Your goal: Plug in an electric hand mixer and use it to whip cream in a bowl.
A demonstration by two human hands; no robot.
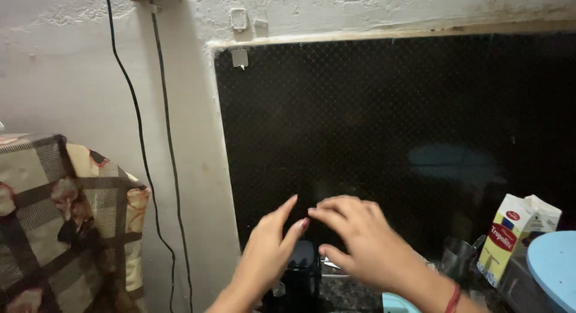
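Only one package in sight from where I'm standing: an opened carton (515,234) off to my right, down at the bottom right by the dark mesh window. It's a tall boxy one, white and yellow, with a red oval label on the front and a smaller red oval up near the top. The top flap is torn open and folded up. It's leaning a bit, just beside a pale blue round lid (555,266) at the edge. No screens or signs anywhere.
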